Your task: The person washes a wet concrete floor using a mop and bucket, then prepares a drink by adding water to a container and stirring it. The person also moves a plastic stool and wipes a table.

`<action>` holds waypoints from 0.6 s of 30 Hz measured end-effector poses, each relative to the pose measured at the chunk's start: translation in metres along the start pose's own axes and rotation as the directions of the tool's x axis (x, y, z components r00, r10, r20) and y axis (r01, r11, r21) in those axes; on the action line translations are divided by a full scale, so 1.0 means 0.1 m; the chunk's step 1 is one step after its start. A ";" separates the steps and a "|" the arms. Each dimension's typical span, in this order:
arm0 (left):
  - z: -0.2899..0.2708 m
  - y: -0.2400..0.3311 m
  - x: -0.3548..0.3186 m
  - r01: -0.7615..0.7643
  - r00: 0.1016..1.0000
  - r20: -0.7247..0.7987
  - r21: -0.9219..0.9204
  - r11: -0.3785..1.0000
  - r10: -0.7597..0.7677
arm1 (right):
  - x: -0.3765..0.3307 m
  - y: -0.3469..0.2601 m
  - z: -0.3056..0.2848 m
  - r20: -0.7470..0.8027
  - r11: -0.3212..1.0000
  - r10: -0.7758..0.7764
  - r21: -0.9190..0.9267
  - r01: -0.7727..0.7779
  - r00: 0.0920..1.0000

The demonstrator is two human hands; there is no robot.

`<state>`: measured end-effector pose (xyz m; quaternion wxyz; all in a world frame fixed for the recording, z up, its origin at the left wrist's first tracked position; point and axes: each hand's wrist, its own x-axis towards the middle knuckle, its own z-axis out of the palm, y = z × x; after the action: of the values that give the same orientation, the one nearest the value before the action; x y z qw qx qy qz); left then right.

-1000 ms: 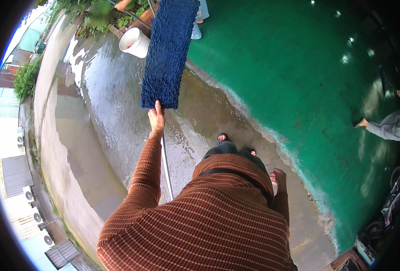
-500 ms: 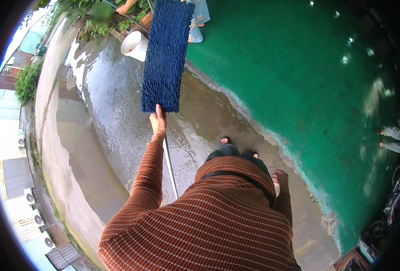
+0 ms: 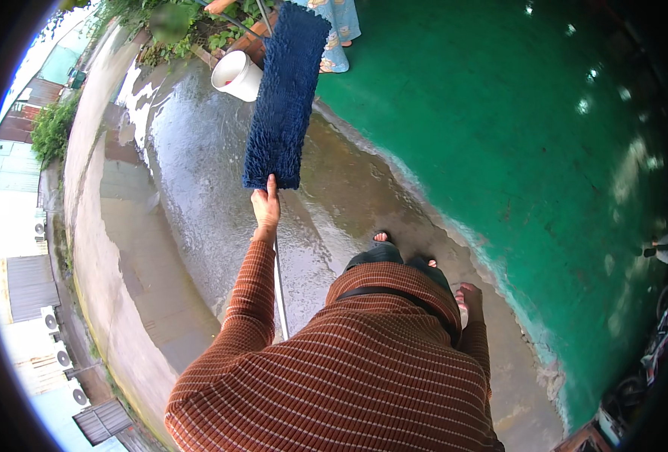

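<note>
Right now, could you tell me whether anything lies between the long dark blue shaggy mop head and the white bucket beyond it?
Nothing visible does: the dark blue shaggy mop head, held up by the left hand, has its far end right beside the white bucket, overlapping its rim in this view.

The person wore a long-sleeved knitted top [image 3: 364, 377] in rust brown with fine pale stripes, dark trousers [image 3: 383, 256] with a black waistband, and open sandals; both hands were bare.
</note>
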<state>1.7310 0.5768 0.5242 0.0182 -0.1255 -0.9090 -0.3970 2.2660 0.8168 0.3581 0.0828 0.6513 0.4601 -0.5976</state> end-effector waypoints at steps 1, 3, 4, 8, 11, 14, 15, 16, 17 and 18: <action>-0.03 0.03 -0.01 -0.054 0.998 -0.026 0.000 0.999 0.054 | 0.01 0.01 0.01 0.001 1.000 0.000 0.005 0.000 1.000; -0.13 0.16 0.00 -0.144 0.988 -0.056 0.023 0.989 0.145 | 0.00 0.02 0.04 0.003 1.000 0.002 0.018 -0.002 1.000; -0.18 0.20 0.00 -0.179 0.982 -0.060 0.044 0.983 0.182 | 0.00 0.02 0.06 0.003 1.000 -0.010 0.015 0.010 1.000; -0.36 0.07 0.03 -0.200 0.980 0.025 0.220 0.955 0.200 | 0.01 0.02 0.13 0.013 0.999 -0.034 0.003 0.034 0.999; -0.43 -0.01 0.00 -0.219 0.975 0.114 0.345 0.913 0.191 | 0.05 0.01 0.20 0.020 1.000 -0.020 0.022 0.020 1.000; -0.41 -0.07 -0.05 -0.170 0.968 0.243 0.438 0.883 0.066 | 0.06 -0.01 0.29 0.027 0.999 -0.029 0.034 0.028 0.999; -0.40 -0.09 -0.09 -0.173 0.959 0.282 0.462 0.870 0.041 | 0.06 -0.01 0.32 0.029 0.999 -0.038 0.036 0.037 0.999; -0.39 -0.09 -0.13 -0.178 0.947 0.320 0.485 0.857 0.015 | 0.07 0.00 0.37 0.042 0.998 -0.033 0.053 0.031 0.999; -0.35 -0.14 -0.17 -0.177 0.933 0.359 0.502 0.847 -0.017 | 0.08 0.00 0.40 0.049 0.997 -0.032 0.070 0.029 0.998; -0.34 -0.18 -0.21 -0.192 0.921 0.389 0.493 0.848 -0.018 | 0.09 0.01 0.42 0.056 0.996 -0.031 0.087 0.026 0.998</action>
<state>1.7447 0.5358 0.5316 -0.1062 -0.2321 -0.9615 -0.1020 2.2356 0.7932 0.3388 0.0595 0.6302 0.4407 -0.6365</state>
